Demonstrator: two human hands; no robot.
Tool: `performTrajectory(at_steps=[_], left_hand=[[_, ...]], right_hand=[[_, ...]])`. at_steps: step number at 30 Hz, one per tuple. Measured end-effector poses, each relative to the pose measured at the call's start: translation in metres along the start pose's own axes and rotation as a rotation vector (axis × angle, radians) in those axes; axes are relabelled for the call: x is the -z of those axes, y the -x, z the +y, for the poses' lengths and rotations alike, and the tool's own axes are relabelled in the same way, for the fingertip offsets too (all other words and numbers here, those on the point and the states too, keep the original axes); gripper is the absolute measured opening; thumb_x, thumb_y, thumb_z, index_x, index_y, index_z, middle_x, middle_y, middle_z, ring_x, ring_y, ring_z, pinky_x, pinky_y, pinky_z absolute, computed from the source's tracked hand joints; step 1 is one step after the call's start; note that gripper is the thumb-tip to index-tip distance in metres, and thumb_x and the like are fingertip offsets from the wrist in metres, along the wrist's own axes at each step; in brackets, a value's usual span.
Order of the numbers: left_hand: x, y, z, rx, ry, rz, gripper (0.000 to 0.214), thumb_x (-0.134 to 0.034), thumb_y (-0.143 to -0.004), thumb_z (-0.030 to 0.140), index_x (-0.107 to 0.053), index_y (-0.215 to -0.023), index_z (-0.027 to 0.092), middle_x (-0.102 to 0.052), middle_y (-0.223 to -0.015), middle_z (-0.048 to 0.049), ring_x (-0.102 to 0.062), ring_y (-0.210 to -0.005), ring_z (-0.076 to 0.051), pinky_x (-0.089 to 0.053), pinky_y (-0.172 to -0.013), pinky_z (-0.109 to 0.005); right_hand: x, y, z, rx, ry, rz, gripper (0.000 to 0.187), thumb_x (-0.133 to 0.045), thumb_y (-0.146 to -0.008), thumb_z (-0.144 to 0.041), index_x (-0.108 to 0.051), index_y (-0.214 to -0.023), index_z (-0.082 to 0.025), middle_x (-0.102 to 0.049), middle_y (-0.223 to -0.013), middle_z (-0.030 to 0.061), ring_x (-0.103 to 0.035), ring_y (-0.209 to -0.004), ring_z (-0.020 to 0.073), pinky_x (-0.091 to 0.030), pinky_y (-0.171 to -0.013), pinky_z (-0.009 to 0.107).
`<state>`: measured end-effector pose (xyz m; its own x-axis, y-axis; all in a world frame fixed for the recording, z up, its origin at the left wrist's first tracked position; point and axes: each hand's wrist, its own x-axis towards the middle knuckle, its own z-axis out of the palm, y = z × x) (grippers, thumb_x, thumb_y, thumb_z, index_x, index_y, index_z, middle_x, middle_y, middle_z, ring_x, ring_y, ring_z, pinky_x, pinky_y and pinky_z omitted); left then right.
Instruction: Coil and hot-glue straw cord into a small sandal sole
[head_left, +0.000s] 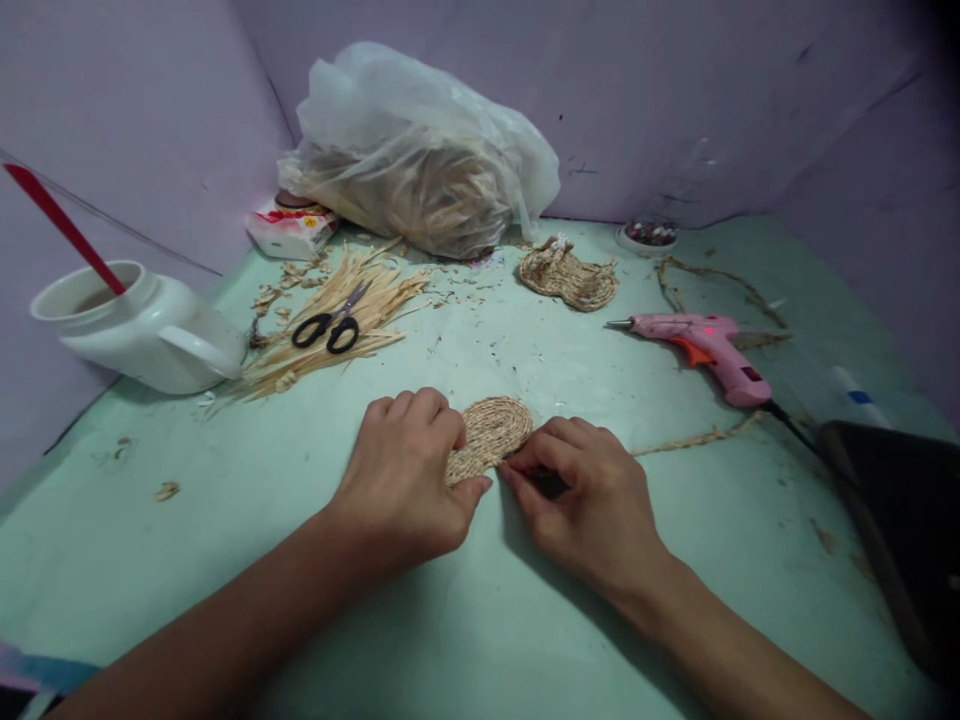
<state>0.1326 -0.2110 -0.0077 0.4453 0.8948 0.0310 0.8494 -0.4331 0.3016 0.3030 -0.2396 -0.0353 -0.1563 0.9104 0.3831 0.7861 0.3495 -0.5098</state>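
Note:
A flat oval coil of braided straw (495,428) lies between my hands on the pale green table. My left hand (412,465) grips its left side, fingers over the far edge and thumb near the front. At the near right edge, my right hand (589,490) pinches with thumb and forefinger where the braid meets the coil. From behind that hand a loose tail of braided cord (697,440) runs off to the right. A pink glue gun (694,340) with a lit red light rests on its side beyond my right hand.
Black-handled scissors (330,325) lie on loose straw strips (300,365). A white jug (161,335) holds a red stick. Behind are a plastic bag (427,150), a finished-looking woven piece (568,275) and a dish of beads (649,236). A dark object (892,530) sits at right.

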Motion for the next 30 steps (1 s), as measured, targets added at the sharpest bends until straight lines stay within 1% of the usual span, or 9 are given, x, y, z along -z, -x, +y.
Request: performTrajectory(at_steps=[5, 8, 10, 14, 17, 22, 24, 27, 30], left_hand=[[-0.008, 0.001, 0.005, 0.058, -0.017, 0.078, 0.017, -0.058, -0.071, 0.031, -0.055, -0.082, 0.019, -0.057, -0.090, -0.0079, -0.053, -0.087, -0.027, -0.041, -0.079, -0.045], [-0.012, 0.001, 0.010, 0.078, -0.010, 0.136, 0.026, -0.056, -0.069, 0.026, -0.054, -0.093, 0.017, -0.057, -0.096, -0.0095, -0.053, -0.092, -0.028, -0.042, -0.082, -0.045], [-0.013, -0.001, 0.012, 0.087, 0.000, 0.152, 0.033, -0.056, -0.067, 0.024, -0.053, -0.100, 0.016, -0.058, -0.101, -0.0103, -0.053, -0.096, -0.029, -0.041, -0.085, -0.046], [-0.012, -0.005, 0.012, 0.083, -0.016, 0.119, 0.037, -0.055, -0.066, 0.024, -0.053, -0.102, 0.016, -0.060, -0.102, -0.0102, -0.053, -0.097, -0.030, -0.041, -0.086, -0.048], [-0.010, -0.008, 0.010, 0.072, -0.020, 0.089, 0.037, -0.054, -0.065, 0.024, -0.056, -0.101, 0.016, -0.061, -0.101, -0.0097, -0.054, -0.096, -0.030, -0.041, -0.086, -0.048], [-0.010, -0.010, 0.007, 0.080, 0.000, 0.093, 0.041, -0.054, -0.064, 0.024, -0.059, -0.104, 0.015, -0.061, -0.101, -0.0089, -0.054, -0.097, -0.028, -0.041, -0.089, -0.046], [-0.012, -0.010, 0.006, 0.087, 0.000, 0.095, 0.043, -0.055, -0.064, 0.024, -0.060, -0.105, 0.014, -0.061, -0.101, -0.0090, -0.054, -0.097, -0.028, -0.040, -0.089, -0.046], [-0.013, -0.010, 0.005, 0.092, 0.016, 0.102, 0.045, -0.055, -0.063, 0.024, -0.061, -0.107, 0.013, -0.061, -0.102, -0.0092, -0.054, -0.098, -0.028, -0.040, -0.091, -0.045], [-0.013, -0.010, 0.005, 0.089, 0.021, 0.105, 0.045, -0.055, -0.065, 0.025, -0.061, -0.108, 0.013, -0.061, -0.103, -0.0097, -0.053, -0.098, -0.028, -0.040, -0.091, -0.045]], right_hand=[[-0.001, 0.000, 0.000, 0.002, -0.004, 0.010, 0.011, -0.062, -0.069, -0.015, -0.063, -0.058, -0.017, -0.059, -0.061, 0.0017, -0.053, -0.061, 0.0170, -0.034, -0.059, 0.031], [0.000, 0.000, -0.001, -0.001, -0.003, 0.010, 0.011, -0.062, -0.068, -0.014, -0.062, -0.057, -0.017, -0.059, -0.060, 0.0015, -0.053, -0.060, 0.0166, -0.034, -0.059, 0.031], [0.000, -0.001, -0.001, -0.009, -0.001, 0.001, 0.011, -0.062, -0.069, -0.014, -0.061, -0.058, -0.017, -0.059, -0.061, 0.0015, -0.053, -0.061, 0.0169, -0.034, -0.059, 0.031], [0.000, 0.000, -0.002, -0.027, 0.011, -0.014, 0.008, -0.063, -0.069, -0.015, -0.062, -0.061, -0.018, -0.061, -0.064, 0.0017, -0.055, -0.064, 0.0187, -0.035, -0.062, 0.033], [0.000, 0.002, -0.002, -0.035, 0.014, -0.008, 0.002, -0.066, -0.070, -0.019, -0.064, -0.070, -0.018, -0.064, -0.069, 0.0023, -0.057, -0.068, 0.0209, -0.037, -0.064, 0.035], [0.008, 0.007, 0.007, -0.058, 0.008, 0.019, 0.016, -0.069, -0.071, -0.027, -0.064, -0.084, -0.018, -0.065, -0.078, 0.0042, -0.059, -0.072, 0.0222, -0.040, -0.064, 0.035], [0.014, 0.008, 0.013, -0.055, 0.018, -0.009, 0.018, -0.068, -0.073, -0.030, -0.064, -0.084, -0.017, -0.065, -0.078, 0.0049, -0.059, -0.071, 0.0219, -0.040, -0.062, 0.033], [0.019, 0.006, 0.021, -0.012, 0.040, -0.072, 0.015, -0.064, -0.079, -0.032, -0.065, -0.079, -0.018, -0.064, -0.074, 0.0041, -0.058, -0.069, 0.0211, -0.039, -0.061, 0.033], [0.020, 0.004, 0.024, 0.035, 0.024, -0.079, 0.016, -0.061, -0.083, -0.032, -0.068, -0.076, -0.019, -0.064, -0.069, 0.0027, -0.058, -0.067, 0.0201, -0.039, -0.065, 0.034]])
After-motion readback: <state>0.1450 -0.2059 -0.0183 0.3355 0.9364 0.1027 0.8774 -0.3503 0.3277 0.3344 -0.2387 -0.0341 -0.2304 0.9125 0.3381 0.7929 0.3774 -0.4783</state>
